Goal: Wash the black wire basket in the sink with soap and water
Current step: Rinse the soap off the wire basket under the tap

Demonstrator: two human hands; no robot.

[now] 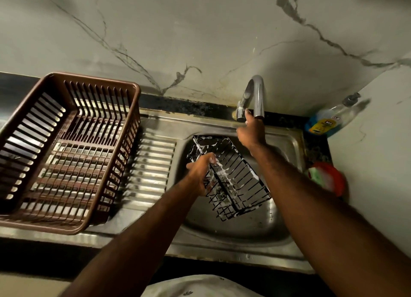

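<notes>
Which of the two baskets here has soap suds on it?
The black wire basket, tilted in the sink with the left hand gripping its rim. White foam streaks its wires; the brown plastic basket on the drainboard shows none.

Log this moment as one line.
stage: soaped | left hand: grips black wire basket in sink | right hand: at tap | water: none visible
</notes>
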